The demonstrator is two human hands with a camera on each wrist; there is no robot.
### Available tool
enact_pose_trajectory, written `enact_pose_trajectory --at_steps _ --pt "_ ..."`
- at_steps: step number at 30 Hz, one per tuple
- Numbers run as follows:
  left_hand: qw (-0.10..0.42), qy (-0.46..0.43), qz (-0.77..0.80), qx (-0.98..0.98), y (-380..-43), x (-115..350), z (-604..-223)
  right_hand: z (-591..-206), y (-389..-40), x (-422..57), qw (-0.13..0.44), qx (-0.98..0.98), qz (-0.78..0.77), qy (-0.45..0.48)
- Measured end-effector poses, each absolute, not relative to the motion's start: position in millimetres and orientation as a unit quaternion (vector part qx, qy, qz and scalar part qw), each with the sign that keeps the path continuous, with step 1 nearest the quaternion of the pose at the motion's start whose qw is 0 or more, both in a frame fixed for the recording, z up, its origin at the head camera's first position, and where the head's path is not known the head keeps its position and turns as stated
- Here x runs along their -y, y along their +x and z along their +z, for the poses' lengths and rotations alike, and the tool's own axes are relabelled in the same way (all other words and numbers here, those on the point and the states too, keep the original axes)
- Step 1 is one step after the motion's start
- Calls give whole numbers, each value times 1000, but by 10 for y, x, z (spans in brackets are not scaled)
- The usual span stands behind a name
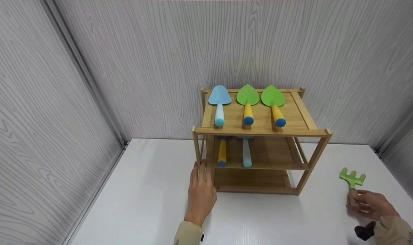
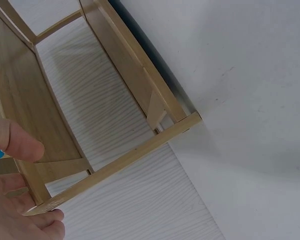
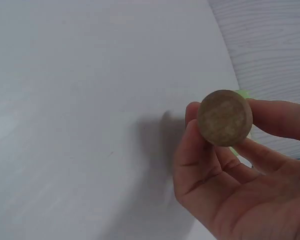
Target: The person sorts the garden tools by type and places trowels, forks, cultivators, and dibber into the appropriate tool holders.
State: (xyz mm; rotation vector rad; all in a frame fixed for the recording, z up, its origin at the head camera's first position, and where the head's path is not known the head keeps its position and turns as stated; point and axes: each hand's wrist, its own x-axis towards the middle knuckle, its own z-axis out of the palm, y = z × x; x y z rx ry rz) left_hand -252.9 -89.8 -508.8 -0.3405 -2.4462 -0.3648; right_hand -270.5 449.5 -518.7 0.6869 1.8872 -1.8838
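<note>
My right hand (image 1: pixel 375 203) pinches the wooden handle of a small hand rake (image 1: pixel 352 177) with green tines, right of the rack. In the right wrist view the round handle end (image 3: pixel 224 118) faces the camera, between thumb and fingers. At the rack's left front post, my left hand (image 1: pixel 201 194) grips the three-tier wooden rack (image 1: pixel 261 131) by its frame near the middle shelf. The left wrist view has the thumb (image 2: pixel 22 142) on one side of the frame and fingers on the other.
On the top tier lie a blue trowel (image 1: pixel 219 95) and two green trowels, one in the middle (image 1: pixel 247 95) and one at right (image 1: pixel 273 96). The middle tier holds a yellow-handled tool (image 1: pixel 222 153) and a pale-handled tool (image 1: pixel 246 153), heads mostly hidden. Grey wood-grain walls (image 1: pixel 159 68) surround the white table (image 1: pixel 142 190).
</note>
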Motion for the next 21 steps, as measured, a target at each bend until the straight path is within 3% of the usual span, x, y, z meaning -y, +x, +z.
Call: enact_pose_trajectory --at_steps 21 --pt "312 -125 -152 930 -2538 903 -5112 -4978 -2606 -4208 152 -731 -654 119"
